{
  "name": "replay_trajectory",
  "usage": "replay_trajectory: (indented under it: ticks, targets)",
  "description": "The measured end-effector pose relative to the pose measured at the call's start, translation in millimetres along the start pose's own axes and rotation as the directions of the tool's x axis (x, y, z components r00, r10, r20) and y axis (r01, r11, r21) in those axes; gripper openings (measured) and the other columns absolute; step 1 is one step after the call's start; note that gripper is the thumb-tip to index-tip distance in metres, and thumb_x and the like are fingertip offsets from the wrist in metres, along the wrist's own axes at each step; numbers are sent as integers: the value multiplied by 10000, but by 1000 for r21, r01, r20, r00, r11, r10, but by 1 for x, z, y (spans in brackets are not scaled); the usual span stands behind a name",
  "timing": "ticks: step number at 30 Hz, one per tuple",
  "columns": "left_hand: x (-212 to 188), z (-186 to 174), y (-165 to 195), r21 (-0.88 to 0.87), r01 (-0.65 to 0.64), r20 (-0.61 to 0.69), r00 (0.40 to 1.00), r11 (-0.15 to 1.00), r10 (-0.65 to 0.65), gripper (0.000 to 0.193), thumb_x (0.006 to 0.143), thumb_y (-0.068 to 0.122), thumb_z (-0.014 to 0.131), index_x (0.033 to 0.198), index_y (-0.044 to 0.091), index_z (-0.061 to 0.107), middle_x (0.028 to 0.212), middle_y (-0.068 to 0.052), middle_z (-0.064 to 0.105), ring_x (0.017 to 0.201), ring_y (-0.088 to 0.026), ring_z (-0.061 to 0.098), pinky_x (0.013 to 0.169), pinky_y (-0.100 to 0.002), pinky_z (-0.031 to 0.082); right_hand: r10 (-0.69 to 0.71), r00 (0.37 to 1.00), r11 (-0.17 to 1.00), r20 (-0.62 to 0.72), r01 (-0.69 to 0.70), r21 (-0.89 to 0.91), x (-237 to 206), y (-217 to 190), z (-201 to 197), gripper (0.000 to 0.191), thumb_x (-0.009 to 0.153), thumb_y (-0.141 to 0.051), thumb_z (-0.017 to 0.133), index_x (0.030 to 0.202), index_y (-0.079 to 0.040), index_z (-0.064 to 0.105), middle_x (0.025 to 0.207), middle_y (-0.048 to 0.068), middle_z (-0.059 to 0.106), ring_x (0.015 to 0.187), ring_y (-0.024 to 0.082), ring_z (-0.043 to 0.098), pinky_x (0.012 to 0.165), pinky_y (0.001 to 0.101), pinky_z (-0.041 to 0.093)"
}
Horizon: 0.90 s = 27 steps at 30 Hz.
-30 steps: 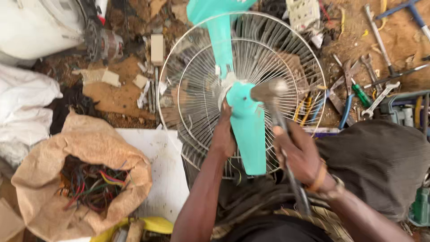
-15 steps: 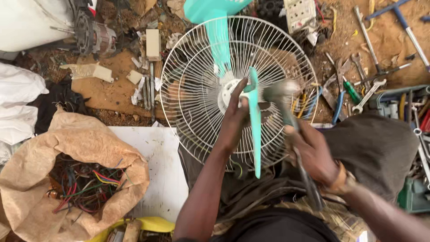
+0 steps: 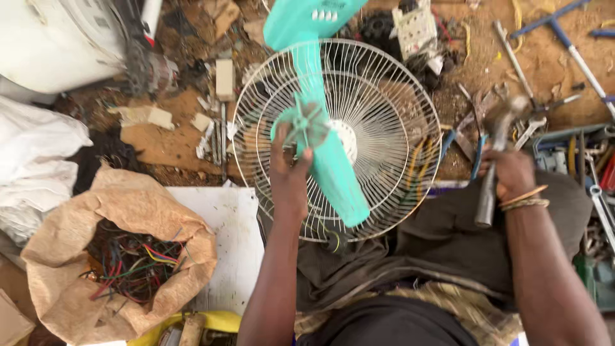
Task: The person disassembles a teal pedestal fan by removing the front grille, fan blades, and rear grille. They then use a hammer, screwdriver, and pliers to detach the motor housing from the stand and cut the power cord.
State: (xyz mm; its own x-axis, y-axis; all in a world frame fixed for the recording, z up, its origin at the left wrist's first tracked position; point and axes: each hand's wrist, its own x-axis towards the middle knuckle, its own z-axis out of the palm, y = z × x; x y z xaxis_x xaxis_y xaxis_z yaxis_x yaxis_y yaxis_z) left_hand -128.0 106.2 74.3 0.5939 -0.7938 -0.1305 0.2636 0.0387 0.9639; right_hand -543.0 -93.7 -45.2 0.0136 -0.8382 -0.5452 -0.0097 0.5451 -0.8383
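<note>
My left hand (image 3: 289,181) grips the turquoise fan blade (image 3: 330,168) near its hub, lifted off the round white wire fan guard (image 3: 384,115) that lies over my lap. The fan's turquoise stand (image 3: 307,19) points away from me at the top. My right hand (image 3: 511,172) is off to the right, shut on the metal handle of a hammer (image 3: 493,160), whose head is blurred above the scattered tools.
A brown paper sack of coloured wires (image 3: 128,263) sits at lower left beside a white board (image 3: 234,250). White casings (image 3: 57,38) and sacks lie at the left. Pliers, wrenches and rods (image 3: 551,102) litter the dirt at the right.
The hammer hand has swung away from the fan hub to the right. The blade has come off the hub and tilted in my left hand.
</note>
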Motion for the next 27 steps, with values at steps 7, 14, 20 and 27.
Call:
replay_trajectory:
  ticks: [7,14,20,27]
  targets:
    - [-30,11,2,88,1,59,998,996,-6,954,890,178,722,1670,146,172,1470,-183,563,1170,-277,604,941,-369,536,-200,967,929,160,239,-284,-2,11,12,276,1044,-144,637,1197,82,597,1072,203,648,914,285,603,776,387,484]
    - [-63,64,-3,360,206,496,784,910,-374,1005,910,455,638,1655,231,2,1396,-181,592,1150,-305,669,950,-443,578,-246,895,934,372,321,-154,-184,-40,82,669,943,-235,650,1518,45,451,1374,213,635,1311,298,580,1070,379,462]
    - [31,24,-37,928,-369,368,929,49,22,790,870,493,737,1508,121,457,1341,-224,600,1247,-439,575,978,-565,494,-81,979,996,186,87,-22,-229,-24,79,744,867,-121,706,1527,62,417,1250,221,683,1137,283,668,918,382,549]
    - [56,3,-39,929,-279,301,952,241,-60,836,726,310,833,1447,60,492,1307,-224,589,1230,-377,555,1033,-494,484,-20,997,1000,76,21,-14,-234,8,78,695,926,-113,668,1558,23,413,1304,201,670,1129,224,651,921,354,539]
